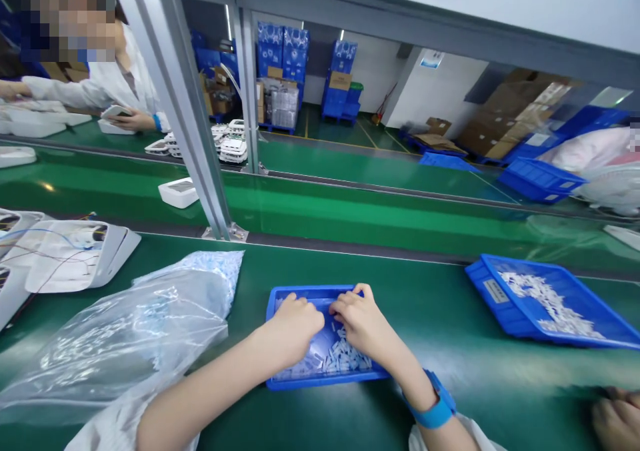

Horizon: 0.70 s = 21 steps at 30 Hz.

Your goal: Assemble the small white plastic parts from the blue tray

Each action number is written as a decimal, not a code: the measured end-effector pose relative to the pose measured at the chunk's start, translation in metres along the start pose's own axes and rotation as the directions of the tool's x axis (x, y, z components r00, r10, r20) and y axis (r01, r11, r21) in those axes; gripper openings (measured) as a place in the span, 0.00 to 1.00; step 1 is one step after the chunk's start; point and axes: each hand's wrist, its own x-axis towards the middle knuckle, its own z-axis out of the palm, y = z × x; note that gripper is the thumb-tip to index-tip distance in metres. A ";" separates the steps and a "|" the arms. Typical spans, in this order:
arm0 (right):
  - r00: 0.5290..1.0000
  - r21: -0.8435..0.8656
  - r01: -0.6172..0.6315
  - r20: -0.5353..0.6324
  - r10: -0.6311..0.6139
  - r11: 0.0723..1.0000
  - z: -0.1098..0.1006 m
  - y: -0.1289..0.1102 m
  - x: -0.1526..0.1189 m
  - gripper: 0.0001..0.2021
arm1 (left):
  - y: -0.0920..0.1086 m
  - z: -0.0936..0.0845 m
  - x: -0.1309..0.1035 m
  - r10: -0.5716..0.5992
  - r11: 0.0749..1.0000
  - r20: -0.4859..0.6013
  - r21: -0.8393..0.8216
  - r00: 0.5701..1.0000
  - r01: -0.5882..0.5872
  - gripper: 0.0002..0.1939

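Both hands are over a shallow blue plastic tray (345,379) in front of me. My left hand (295,324) is curled, its fingertips turned down and hidden, above the tray's left half. At the right side, my right hand (364,321) has thumb and fingers pinched together; anything between them is too small to make out. Small pale-blue and whitish plastic pieces (345,354) lie in the tray below the hands, heaped mostly to the right. Clearer flat pieces (300,369) are at its left. A blue band is round my right wrist.
Left of the tray lies a clear plastic bag (125,324) of small pieces. A second blue tray (515,311) with white parts stands right. White housings (83,254) with wires sit far left. Another person's hand (617,418) shows at lower right. A metal post (185,124) rises behind.
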 end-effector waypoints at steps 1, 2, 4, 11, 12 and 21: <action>0.999 0.031 -0.006 -0.038 0.007 0.999 0.000 -0.001 -0.002 0.14 | 0.000 0.004 0.000 0.001 1.000 0.010 0.006 1.000 -0.001 0.09; 0.996 0.070 -0.011 -0.082 0.017 0.997 0.000 -0.002 -0.004 0.15 | 0.000 0.008 0.000 -0.002 1.000 0.014 0.013 1.000 0.001 0.08; 0.983 0.166 -0.019 -0.179 0.049 0.986 0.000 -0.004 -0.007 0.16 | 0.000 0.016 0.000 -0.012 1.000 0.006 0.022 1.000 0.012 0.08; 0.882 0.559 0.004 -0.393 0.260 0.829 0.003 -0.017 -0.008 0.11 | -0.003 0.029 0.004 0.011 0.999 -0.043 -0.035 0.999 -0.012 0.10; 0.874 0.629 -0.003 -0.376 0.308 0.777 0.004 -0.018 -0.007 0.10 | -0.003 0.029 0.005 0.005 0.997 -0.091 -0.076 0.996 -0.012 0.10; 0.892 0.890 -0.036 -0.177 0.416 0.455 0.023 -0.015 -0.005 0.09 | 0.002 0.038 0.013 -0.401 0.691 -0.297 -0.719 0.867 0.073 0.08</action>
